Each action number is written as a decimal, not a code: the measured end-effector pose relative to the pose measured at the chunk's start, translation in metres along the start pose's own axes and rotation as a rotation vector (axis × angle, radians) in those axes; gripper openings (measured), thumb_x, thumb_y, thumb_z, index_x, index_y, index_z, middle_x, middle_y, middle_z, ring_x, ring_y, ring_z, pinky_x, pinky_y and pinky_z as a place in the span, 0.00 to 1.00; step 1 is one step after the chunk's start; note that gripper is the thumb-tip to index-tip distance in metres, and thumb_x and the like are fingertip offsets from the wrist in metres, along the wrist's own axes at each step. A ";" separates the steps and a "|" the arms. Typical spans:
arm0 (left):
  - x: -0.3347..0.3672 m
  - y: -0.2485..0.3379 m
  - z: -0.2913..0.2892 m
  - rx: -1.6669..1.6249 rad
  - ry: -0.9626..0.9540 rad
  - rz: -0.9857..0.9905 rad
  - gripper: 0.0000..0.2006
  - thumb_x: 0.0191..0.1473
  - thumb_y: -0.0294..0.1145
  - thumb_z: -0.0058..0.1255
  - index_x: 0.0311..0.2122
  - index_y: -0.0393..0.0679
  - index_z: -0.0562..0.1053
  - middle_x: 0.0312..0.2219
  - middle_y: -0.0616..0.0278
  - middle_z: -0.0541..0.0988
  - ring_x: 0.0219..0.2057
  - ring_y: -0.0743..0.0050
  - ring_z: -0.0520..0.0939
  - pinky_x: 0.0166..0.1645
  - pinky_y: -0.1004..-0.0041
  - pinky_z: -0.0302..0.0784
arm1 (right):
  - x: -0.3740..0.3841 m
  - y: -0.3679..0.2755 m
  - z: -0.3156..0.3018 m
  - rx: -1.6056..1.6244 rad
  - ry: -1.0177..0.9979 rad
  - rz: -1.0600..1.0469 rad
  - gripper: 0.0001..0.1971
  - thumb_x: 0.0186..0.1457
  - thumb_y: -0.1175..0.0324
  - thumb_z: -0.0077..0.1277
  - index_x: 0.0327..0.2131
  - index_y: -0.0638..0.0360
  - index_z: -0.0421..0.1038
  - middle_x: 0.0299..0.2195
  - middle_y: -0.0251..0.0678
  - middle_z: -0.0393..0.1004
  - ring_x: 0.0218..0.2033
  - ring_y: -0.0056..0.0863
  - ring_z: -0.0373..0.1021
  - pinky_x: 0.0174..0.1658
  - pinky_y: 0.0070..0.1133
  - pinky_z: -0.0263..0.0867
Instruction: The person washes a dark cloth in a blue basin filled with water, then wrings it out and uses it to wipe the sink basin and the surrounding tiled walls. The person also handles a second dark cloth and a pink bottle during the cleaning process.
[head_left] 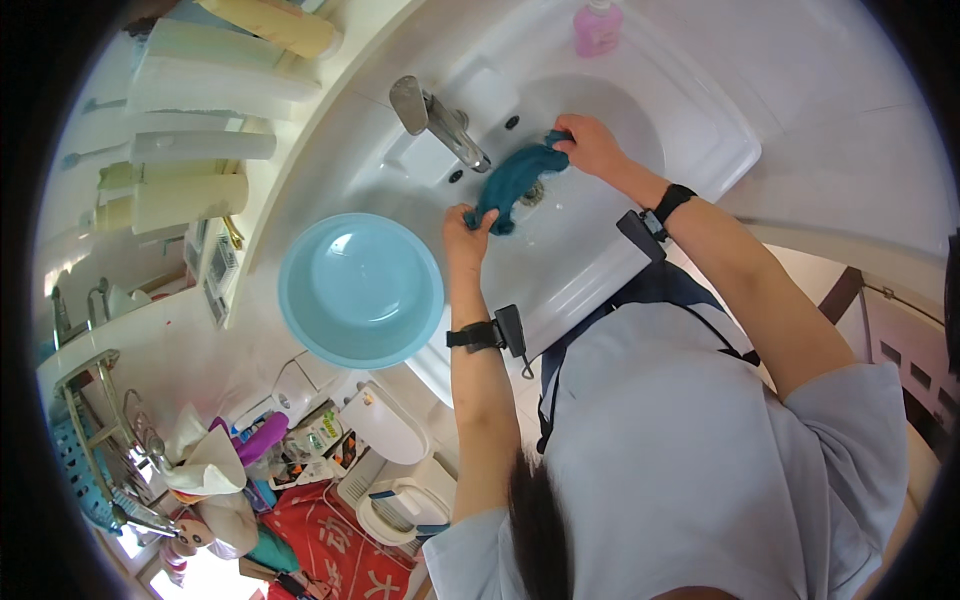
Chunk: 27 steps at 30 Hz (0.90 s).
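Observation:
Over the basin of a white sink (560, 275), a dark teal cloth (519, 181) is stretched between my two hands. My left hand (466, 238) pinches its lower left end, thumb against the fabric. The other end, at the upper right, is gripped by my right hand (592, 148). Between them the cloth sags in a curve close to the drain (532, 194). A chrome faucet (440, 122) points at the cloth from the upper left; I cannot make out any water running from it.
A light blue plastic basin (361, 290) stands left of the sink. A pink soap bottle (598, 28) is on the sink's back rim. Toiletries, among them a pale tube (270, 25), line a mirror shelf at left. Lower left are a toilet (385, 422) and a red patterned cloth (335, 540).

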<state>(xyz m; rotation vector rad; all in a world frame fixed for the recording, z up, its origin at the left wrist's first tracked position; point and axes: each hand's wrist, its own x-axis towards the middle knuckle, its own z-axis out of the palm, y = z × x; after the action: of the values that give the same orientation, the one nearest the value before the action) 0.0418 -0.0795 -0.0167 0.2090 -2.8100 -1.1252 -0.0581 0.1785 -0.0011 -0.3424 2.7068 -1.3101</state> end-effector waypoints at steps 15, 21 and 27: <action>-0.035 -0.026 0.026 0.232 -0.272 -0.120 0.12 0.39 0.24 0.62 0.33 0.40 0.74 0.28 0.53 0.77 0.29 0.57 0.77 0.35 0.68 0.71 | -0.028 0.043 0.006 -0.297 -0.173 0.022 0.12 0.42 0.80 0.45 0.34 0.59 0.67 0.29 0.44 0.70 0.38 0.42 0.66 0.40 0.31 0.63; -0.008 0.043 -0.001 -0.128 0.183 0.077 0.07 0.40 0.22 0.58 0.28 0.39 0.74 0.28 0.53 0.75 0.30 0.52 0.76 0.35 0.65 0.70 | -0.020 0.009 -0.024 0.016 0.164 -0.078 0.12 0.42 0.78 0.48 0.34 0.56 0.69 0.33 0.42 0.72 0.38 0.44 0.66 0.40 0.35 0.64; -0.054 -0.027 0.028 0.176 -0.154 -0.032 0.07 0.42 0.19 0.54 0.30 0.42 0.75 0.29 0.55 0.76 0.31 0.54 0.77 0.36 0.66 0.72 | -0.048 0.052 -0.005 -0.279 -0.190 -0.030 0.11 0.41 0.81 0.46 0.32 0.57 0.68 0.28 0.39 0.71 0.38 0.42 0.66 0.42 0.32 0.63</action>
<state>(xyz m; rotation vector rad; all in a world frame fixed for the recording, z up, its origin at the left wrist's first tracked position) 0.0930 -0.0704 -0.0580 0.1905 -3.0552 -0.9376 -0.0205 0.2253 -0.0389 -0.5075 2.7274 -0.8545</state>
